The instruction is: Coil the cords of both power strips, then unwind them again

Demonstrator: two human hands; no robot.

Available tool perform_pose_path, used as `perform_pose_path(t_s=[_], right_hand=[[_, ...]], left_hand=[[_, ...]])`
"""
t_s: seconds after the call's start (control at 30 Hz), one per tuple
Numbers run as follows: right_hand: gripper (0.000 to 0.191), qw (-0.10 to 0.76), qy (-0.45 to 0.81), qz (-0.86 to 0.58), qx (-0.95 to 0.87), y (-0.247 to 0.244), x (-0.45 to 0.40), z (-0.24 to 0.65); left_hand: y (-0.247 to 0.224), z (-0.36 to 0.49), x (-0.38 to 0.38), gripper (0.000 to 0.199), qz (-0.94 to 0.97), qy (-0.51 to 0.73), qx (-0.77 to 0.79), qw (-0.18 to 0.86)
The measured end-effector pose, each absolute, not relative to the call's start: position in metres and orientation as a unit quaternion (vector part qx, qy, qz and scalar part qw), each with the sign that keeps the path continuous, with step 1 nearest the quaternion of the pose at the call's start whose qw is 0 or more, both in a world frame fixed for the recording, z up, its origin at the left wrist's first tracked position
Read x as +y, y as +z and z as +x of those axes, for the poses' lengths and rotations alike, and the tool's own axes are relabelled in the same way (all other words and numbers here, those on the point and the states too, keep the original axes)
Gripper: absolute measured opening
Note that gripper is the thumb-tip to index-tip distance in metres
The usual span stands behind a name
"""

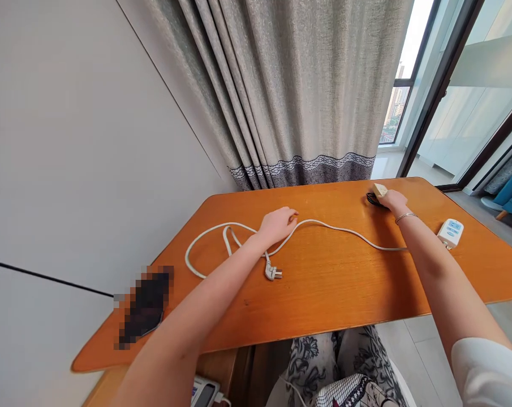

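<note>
My left hand (278, 224) rests low over the table, its fingers loosely curled with a gap at the tips. A white power cord (344, 229) passes right beside and below that hand, and I see nothing held in it. The cord loops to the left, and its white three-pin plug (273, 272) lies in front of my left wrist. My right hand (393, 200) is closed on a cream-coloured block (379, 190) near the far edge. A small bundle of black cable (373, 199) lies against the block. Right of my right forearm lies a white power strip (451, 232).
The orange-brown wooden table (323, 294) has angled corners. A dark, pixelated object (145, 311) lies at its left end, by the white wall. A grey curtain (310, 90) hangs behind. Below the front edge, a device with a white cable (207, 391) is partly visible.
</note>
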State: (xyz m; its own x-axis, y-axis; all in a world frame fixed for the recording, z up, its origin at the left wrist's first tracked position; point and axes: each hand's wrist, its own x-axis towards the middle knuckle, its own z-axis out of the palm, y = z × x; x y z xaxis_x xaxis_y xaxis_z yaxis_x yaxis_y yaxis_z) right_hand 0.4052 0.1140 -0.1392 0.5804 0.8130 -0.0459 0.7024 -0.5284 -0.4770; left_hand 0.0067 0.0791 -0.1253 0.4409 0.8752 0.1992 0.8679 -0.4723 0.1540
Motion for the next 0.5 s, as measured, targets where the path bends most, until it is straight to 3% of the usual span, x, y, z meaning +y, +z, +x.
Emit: perform_pose_path(t_s=[0.2,0.27,0.4,0.5], right_hand=[[0.038,0.364,0.284,-0.720,-0.519,-0.112,0.106,0.323],[0.040,0.463,0.373,-0.605,-0.529,-0.096,0.099,0.292],[0.049,0.594,0.469,-0.391,-0.524,-0.052,0.075,0.259],[0.048,0.647,0.414,-0.358,-0.531,-0.021,0.056,0.277]], left_hand=[[-0.132,0.065,0.048,0.029,0.895,0.228,0.321,0.208],[-0.135,0.091,0.037,0.031,0.890,0.222,0.255,0.306],[-0.141,0.129,0.043,0.065,0.811,0.288,0.227,0.456],[-0.133,0.124,0.072,0.083,0.753,0.409,0.321,0.403]])
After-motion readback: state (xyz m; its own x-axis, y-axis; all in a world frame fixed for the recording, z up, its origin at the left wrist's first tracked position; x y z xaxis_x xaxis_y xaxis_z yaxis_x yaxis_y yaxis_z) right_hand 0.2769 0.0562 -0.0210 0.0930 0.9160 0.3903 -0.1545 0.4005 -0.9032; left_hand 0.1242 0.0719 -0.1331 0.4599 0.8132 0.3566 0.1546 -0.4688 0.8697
